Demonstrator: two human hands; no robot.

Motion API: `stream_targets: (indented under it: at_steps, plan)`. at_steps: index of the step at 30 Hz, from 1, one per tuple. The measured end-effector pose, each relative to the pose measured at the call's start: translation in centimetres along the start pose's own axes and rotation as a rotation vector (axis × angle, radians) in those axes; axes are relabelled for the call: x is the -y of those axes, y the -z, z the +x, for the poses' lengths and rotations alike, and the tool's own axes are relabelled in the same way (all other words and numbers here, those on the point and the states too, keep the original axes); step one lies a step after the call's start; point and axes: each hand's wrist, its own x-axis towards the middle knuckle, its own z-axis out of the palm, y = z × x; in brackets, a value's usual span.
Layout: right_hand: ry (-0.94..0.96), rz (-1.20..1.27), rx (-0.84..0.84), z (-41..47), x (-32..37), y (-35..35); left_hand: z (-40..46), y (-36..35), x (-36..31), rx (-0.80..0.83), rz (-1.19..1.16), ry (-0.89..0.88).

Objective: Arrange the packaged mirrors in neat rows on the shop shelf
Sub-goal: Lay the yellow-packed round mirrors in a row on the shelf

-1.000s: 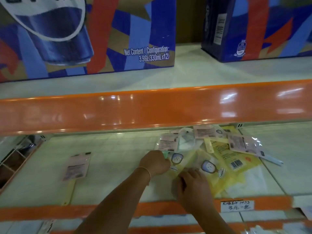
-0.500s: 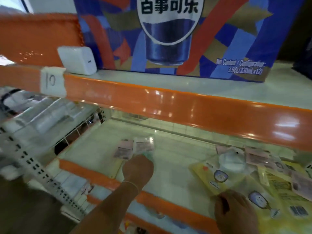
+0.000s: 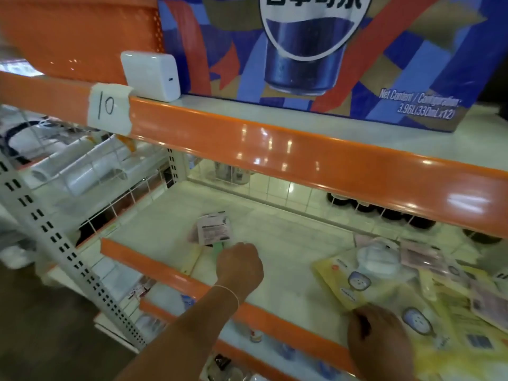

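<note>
Mirror pile (image 3: 439, 292) (right edge) cut off

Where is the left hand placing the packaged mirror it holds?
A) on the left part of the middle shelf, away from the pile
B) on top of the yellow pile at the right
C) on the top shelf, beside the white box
A: the left hand holds the packaged mirror down on the left part of the middle shelf, apart from the pile at the right.

Both forearms are bare, with no sleeves in view. The left hand (image 3: 239, 264) has a thin, pale thread-like band around its wrist. The right hand (image 3: 380, 342) shows no ring, and its wrist shows no band.
</note>
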Motion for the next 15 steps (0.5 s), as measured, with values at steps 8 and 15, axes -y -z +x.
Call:
stream_targets:
  at_steps: [8,15]
  plan:
    - [-0.278,0.262,0.115,0.9,0.6,3.2,-1.0,-2.4,-8.8,-0.102,-0.271,-0.574]
    - [-0.779,0.568,-0.093,2.9,-3.1,6.9,-2.9,-6.2,-11.0,-0.254,-0.513,-0.67]
